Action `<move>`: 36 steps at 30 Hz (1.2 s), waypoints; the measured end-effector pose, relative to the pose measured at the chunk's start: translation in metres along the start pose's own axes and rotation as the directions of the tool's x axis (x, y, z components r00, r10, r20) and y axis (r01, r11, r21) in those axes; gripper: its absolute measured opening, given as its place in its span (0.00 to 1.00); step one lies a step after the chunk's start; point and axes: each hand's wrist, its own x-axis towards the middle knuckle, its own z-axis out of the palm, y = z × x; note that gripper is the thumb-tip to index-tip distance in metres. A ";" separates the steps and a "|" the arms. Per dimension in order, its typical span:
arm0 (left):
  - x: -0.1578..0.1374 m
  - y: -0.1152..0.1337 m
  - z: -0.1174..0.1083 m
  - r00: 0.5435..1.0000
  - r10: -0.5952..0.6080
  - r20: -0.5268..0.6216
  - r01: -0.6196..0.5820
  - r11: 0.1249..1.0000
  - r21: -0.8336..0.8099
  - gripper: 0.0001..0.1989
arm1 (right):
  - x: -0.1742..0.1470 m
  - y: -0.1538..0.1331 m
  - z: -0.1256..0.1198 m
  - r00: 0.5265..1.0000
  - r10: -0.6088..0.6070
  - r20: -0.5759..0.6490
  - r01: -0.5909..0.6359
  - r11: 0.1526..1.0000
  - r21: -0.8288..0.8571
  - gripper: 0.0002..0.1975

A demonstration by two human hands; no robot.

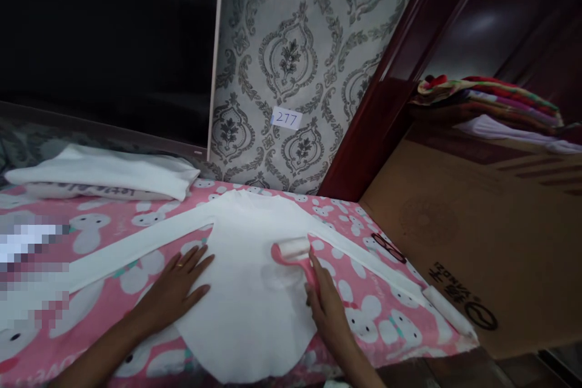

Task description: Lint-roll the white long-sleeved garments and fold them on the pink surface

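Note:
A white long-sleeved shirt (245,315) lies spread on a pink cloth with a white rabbit print (136,267), its sleeves stretched out to both sides. My right hand (325,300) is closed around the pink handle of a lint roller (294,248). The roller's white cylinder is at the right part of the shirt's chest, on or just above the fabric. My left hand (184,285) lies flat with fingers spread, at the shirt's left edge, its fingertips reaching onto the fabric. A ring shows on one finger.
Folded white cloth (104,173) lies at the back left, below a dark screen (104,42). A large cardboard box (454,242) with folded textiles (491,100) on top borders the right side. Glasses (388,247) and a white roll (449,310) lie near it.

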 end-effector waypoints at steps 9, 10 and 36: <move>-0.004 -0.010 0.017 0.992 0.083 -0.099 -0.077 0.995 0.062 0.33 | 0.089 0.031 -0.004 0.997 -0.077 0.014 0.076 0.916 -0.394 0.25; -0.004 -0.011 0.018 0.990 0.089 -0.108 -0.081 0.994 0.070 0.33 | 0.101 0.029 -0.002 0.999 -0.035 0.032 0.045 0.894 -0.446 0.25; -0.004 -0.019 0.024 0.986 0.085 -0.146 -0.081 0.996 0.029 0.31 | 0.164 0.032 0.019 0.985 0.136 0.106 -0.060 0.848 -0.526 0.25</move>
